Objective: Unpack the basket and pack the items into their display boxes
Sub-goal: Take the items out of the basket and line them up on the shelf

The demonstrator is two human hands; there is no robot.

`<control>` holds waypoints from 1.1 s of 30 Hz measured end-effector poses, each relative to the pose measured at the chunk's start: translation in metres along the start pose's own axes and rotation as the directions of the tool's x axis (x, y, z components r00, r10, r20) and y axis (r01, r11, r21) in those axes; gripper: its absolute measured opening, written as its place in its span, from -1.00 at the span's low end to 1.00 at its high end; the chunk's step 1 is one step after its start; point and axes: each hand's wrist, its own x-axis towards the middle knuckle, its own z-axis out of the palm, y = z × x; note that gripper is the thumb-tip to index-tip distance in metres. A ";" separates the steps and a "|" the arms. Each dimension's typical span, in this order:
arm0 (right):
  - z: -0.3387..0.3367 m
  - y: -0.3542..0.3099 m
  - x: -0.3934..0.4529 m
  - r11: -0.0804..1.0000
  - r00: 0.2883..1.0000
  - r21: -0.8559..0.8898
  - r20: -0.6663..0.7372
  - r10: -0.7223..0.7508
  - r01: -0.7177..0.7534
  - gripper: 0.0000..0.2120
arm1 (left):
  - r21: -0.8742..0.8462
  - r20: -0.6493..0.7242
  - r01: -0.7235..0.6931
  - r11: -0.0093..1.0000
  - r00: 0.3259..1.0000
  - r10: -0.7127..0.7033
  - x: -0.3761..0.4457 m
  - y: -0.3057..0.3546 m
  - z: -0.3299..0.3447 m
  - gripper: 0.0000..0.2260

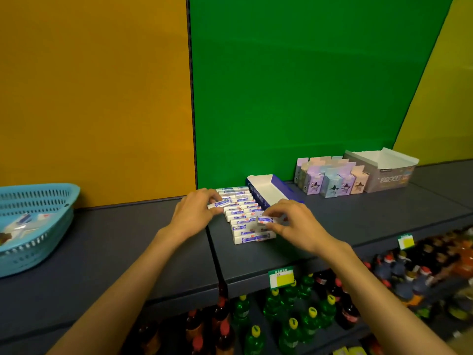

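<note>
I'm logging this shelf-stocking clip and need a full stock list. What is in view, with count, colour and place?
basket: one, light blue, far left on the shelf, a few items still inside
erasers: many, white with blue sleeves, stacked in a row mid-shelf; exact count unclear
blue display box: one, blue outside, white inside, empty, behind the erasers
pastel boxes: about a dozen, purple, pink and blue, grouped right of the blue box
grey display box: one, open and empty, far right
bottles: many, green, dark and red-capped, lower shelf
price tags: two, green and yellow, shelf edge
left hand: pinches one eraser
right hand: pinches one eraser
</note>
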 end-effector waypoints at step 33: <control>0.065 0.063 0.198 0.922 0.967 -0.312 0.184 -0.177 0.228 -0.74 | 0.262 0.004 0.145 0.954 0.989 -0.151 0.093 -0.013 0.070 -0.74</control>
